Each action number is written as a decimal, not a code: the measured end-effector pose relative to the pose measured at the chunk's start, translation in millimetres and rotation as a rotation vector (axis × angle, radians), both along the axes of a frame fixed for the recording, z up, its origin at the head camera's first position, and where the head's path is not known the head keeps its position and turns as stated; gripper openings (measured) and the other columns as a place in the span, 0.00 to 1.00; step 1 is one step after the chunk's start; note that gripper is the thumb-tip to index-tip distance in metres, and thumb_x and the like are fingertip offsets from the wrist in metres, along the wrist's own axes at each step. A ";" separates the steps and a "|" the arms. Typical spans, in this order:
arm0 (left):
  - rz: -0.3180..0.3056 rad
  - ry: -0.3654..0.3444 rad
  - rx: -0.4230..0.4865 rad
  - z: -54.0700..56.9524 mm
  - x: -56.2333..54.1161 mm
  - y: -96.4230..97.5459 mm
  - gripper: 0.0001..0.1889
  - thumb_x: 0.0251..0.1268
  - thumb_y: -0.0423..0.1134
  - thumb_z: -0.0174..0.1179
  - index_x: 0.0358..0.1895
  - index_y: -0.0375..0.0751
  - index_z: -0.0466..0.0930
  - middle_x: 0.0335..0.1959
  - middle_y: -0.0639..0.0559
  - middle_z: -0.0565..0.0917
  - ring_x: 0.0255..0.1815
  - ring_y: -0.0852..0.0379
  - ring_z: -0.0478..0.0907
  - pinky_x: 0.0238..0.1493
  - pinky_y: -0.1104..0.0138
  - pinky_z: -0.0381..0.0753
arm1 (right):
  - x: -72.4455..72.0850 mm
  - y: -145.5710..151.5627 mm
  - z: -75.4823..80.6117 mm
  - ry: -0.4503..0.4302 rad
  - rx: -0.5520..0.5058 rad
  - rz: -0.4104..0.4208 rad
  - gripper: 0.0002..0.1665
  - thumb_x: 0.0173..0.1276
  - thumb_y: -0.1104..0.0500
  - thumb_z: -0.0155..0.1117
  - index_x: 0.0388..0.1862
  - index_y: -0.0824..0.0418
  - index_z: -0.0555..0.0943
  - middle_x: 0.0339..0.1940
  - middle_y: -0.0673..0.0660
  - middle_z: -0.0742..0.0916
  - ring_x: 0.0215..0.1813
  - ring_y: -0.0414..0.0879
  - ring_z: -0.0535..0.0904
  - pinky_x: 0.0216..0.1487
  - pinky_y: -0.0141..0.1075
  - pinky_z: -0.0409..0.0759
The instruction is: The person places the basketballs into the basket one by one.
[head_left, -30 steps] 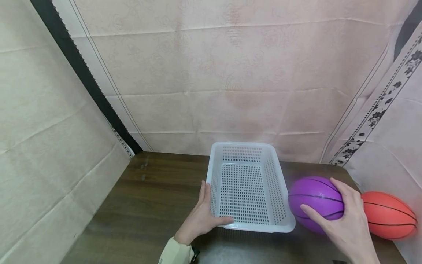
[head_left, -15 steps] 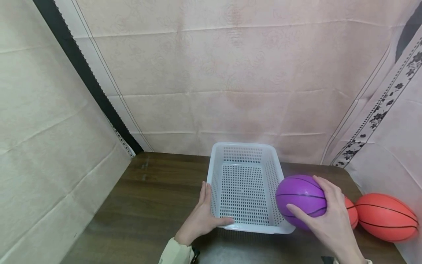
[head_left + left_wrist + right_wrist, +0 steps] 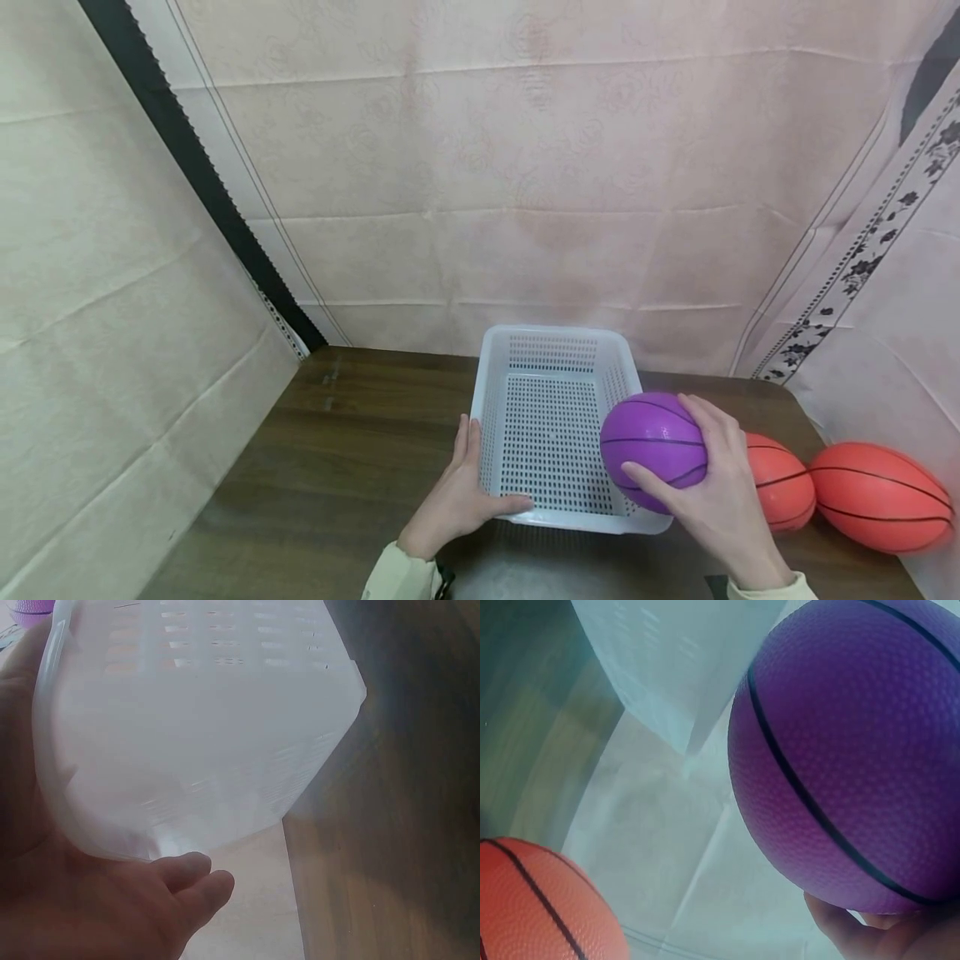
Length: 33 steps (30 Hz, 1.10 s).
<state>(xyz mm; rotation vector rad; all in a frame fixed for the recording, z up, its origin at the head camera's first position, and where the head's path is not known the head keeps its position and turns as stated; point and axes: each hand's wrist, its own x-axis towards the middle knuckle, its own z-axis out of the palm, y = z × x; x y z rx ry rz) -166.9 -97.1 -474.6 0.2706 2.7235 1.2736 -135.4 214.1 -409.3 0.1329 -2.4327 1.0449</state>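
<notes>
A purple toy basketball (image 3: pixel 651 450) with black lines is gripped by my right hand (image 3: pixel 712 492), thumb on the near side and fingers over the far side. In the head view the ball overlaps the right rim of a white perforated plastic basket (image 3: pixel 551 442). My left hand (image 3: pixel 461 492) holds the basket's near left corner, thumb over the rim and fingers along the outer side. From the left wrist view the basket wall (image 3: pixel 195 727) shows close against the palm. The ball (image 3: pixel 847 757) fills the right of the right wrist view, with fingertips at its lower edge.
Two orange-red basketballs, one nearer (image 3: pixel 780 482) and one farther right (image 3: pixel 881 497), sit side by side on the brown wooden table (image 3: pixel 322 483). Pale cloth hangs behind (image 3: pixel 525 208) and on both sides.
My right hand has carried the purple ball leftward, from beside the basket to over its right rim. A second orange-red ball has come into view behind it. The left hand and basket stay put.
</notes>
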 end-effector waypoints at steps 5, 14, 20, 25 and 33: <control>0.003 0.005 -0.008 -0.6 0.4 0.4 0.72 0.37 0.69 0.73 0.79 0.43 0.34 0.79 0.50 0.27 0.72 0.36 0.57 0.62 0.42 0.67 | -2.9 -6.7 -2.9 0.010 -0.003 0.024 0.62 0.38 0.45 0.86 0.74 0.45 0.64 0.70 0.56 0.68 0.65 0.54 0.62 0.46 0.66 0.73; 0.014 -0.002 -0.025 0.5 0.2 1.3 0.73 0.34 0.74 0.70 0.79 0.44 0.34 0.79 0.51 0.27 0.72 0.36 0.57 0.62 0.42 0.68 | -10.5 -17.5 -10.7 -0.004 0.016 0.051 0.62 0.39 0.42 0.84 0.73 0.48 0.65 0.70 0.56 0.67 0.64 0.55 0.62 0.45 0.67 0.74; 0.020 0.000 -0.033 1.3 0.6 2.2 0.73 0.34 0.74 0.70 0.79 0.44 0.34 0.79 0.52 0.27 0.72 0.35 0.57 0.62 0.42 0.67 | -14.6 -23.7 -17.0 -0.011 0.036 0.078 0.61 0.40 0.39 0.83 0.73 0.47 0.65 0.69 0.58 0.67 0.64 0.57 0.63 0.43 0.66 0.76; 0.020 0.007 -0.042 2.0 1.2 2.1 0.73 0.33 0.75 0.69 0.79 0.43 0.35 0.79 0.50 0.28 0.72 0.34 0.57 0.62 0.42 0.67 | -18.6 -28.0 -22.1 0.003 0.049 0.096 0.61 0.38 0.38 0.83 0.72 0.49 0.66 0.69 0.58 0.68 0.63 0.57 0.63 0.45 0.65 0.75; 0.015 0.018 -0.052 1.6 1.6 1.8 0.73 0.34 0.76 0.68 0.79 0.43 0.34 0.79 0.50 0.28 0.72 0.35 0.55 0.63 0.43 0.67 | -23.9 -34.0 -29.2 0.011 0.067 0.125 0.61 0.38 0.37 0.83 0.72 0.49 0.66 0.69 0.58 0.68 0.64 0.56 0.62 0.46 0.63 0.74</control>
